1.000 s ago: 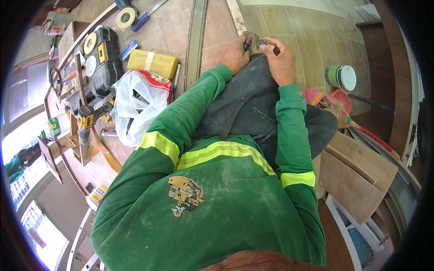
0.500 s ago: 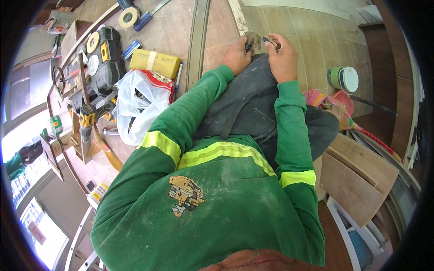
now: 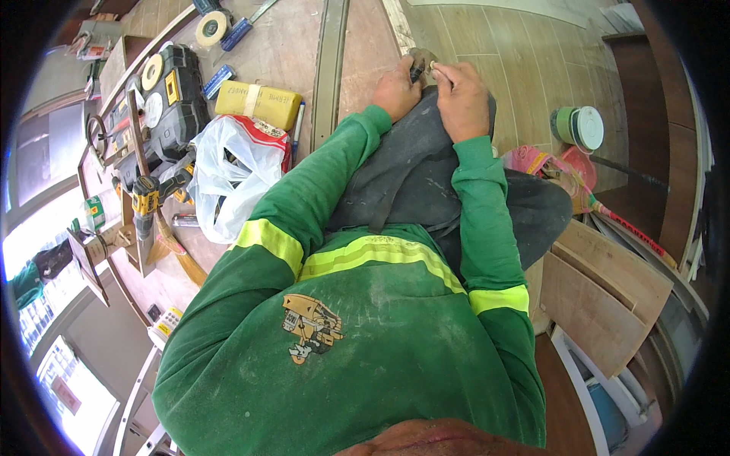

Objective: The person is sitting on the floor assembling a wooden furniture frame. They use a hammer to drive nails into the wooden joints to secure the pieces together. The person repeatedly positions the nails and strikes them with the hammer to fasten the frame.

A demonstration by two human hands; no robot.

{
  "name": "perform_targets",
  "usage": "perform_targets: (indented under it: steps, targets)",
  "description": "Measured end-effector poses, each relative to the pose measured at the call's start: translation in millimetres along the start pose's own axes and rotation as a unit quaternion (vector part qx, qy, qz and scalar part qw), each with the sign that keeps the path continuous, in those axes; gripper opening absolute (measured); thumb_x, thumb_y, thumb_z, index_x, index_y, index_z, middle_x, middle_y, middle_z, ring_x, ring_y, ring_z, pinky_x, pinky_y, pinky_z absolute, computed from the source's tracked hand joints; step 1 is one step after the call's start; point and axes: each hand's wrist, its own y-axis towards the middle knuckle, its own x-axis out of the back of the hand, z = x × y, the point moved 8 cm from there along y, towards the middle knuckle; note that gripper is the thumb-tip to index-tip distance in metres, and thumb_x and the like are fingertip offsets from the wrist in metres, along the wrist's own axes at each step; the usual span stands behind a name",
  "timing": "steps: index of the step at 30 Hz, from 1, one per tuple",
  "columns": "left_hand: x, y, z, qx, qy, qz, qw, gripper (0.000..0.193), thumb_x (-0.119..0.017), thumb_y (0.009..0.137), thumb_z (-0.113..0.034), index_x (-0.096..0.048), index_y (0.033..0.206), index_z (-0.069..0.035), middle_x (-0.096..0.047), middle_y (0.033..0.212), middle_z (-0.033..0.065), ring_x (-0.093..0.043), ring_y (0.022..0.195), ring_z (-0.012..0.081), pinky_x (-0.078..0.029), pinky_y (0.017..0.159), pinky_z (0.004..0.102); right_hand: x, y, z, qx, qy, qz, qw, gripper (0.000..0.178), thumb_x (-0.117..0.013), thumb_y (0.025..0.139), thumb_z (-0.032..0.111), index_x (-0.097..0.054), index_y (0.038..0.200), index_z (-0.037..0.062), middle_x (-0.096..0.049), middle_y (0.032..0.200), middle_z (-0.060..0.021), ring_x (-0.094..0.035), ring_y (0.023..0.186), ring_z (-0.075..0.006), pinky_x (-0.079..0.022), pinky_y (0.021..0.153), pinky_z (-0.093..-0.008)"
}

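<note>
1. Near the left edge of the plywood surface (image 3: 300,45), a yellow-and-black cordless drill (image 3: 144,201) lies left of a white plastic bag (image 3: 251,178). A black tool case (image 3: 182,114) sits along that same edge.
2. Farther up, a roll of tape (image 3: 211,30) lies toward the left edge.
3. Right of the case, just above the bag, is a yellow block-shaped package (image 3: 277,106) with a pale band; a slim pen (image 3: 297,125) lies beside its right end.
4. A long metal channel (image 3: 330,68) runs lengthwise, nearer the surface's right edge.
5. The left hand (image 3: 397,93) is partly closed, fingers curled around a small dark piece (image 3: 417,72), which is just beyond the knee, close to the surface's right edge. Its exact kind is unclear.
6. The right hand (image 3: 462,99) is mostly closed, thumb and forefinger brought together at a tiny pale bit (image 3: 433,66) next to the dark piece; whether they touch, I cannot tell.
7. Beyond the right edge, a green-and-white round container (image 3: 585,129) is on the plank floor (image 3: 525,83).
</note>
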Motion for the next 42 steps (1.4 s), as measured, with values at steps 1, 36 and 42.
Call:
perform_targets:
  steps: [1, 36, 42]
  targets:
    - [0, 1, 1, 0.003, -0.008, 0.001, 1.0, 0.043, -0.069, 0.09, -0.018, -0.054, 0.128, -0.004, -0.071, 0.096, 0.0319, -0.07, 0.094, 0.0514, -0.056, 0.083, 0.0575, 1, -2, 6, 0.027, -0.032, -0.014, 0.999, 0.02, -0.073, 0.096, 0.014, -0.08, 0.113, 0.0064, -0.069, 0.095, -0.0155, -0.068, 0.084, -0.0333, -0.053, 0.077, -0.0403]
    - [-7, 1, 9, -0.041, -0.043, -0.02, 0.998, 0.047, -0.071, 0.093, -0.026, -0.057, 0.131, -0.003, -0.072, 0.087, 0.0257, -0.071, 0.083, 0.0477, -0.057, 0.076, 0.0544, -8, -12, 14, -0.024, -0.016, 0.021, 0.999, 0.042, -0.064, 0.102, 0.036, -0.073, 0.121, -0.0013, -0.071, 0.123, -0.0233, -0.068, 0.112, -0.0425, -0.052, 0.099, -0.0511]
    - [-5, 3, 6, 0.005, -0.041, 0.006, 0.999, 0.042, -0.07, 0.091, -0.022, -0.056, 0.128, -0.006, -0.072, 0.092, 0.028, -0.07, 0.091, 0.0501, -0.055, 0.082, 0.0578, -10, 5, -8, -0.174, 0.07, -0.041, 0.981, 0.031, -0.077, 0.092, 0.03, -0.078, 0.1, 0.0003, -0.076, 0.1, -0.0208, -0.074, 0.096, -0.0381, -0.057, 0.084, -0.0458]
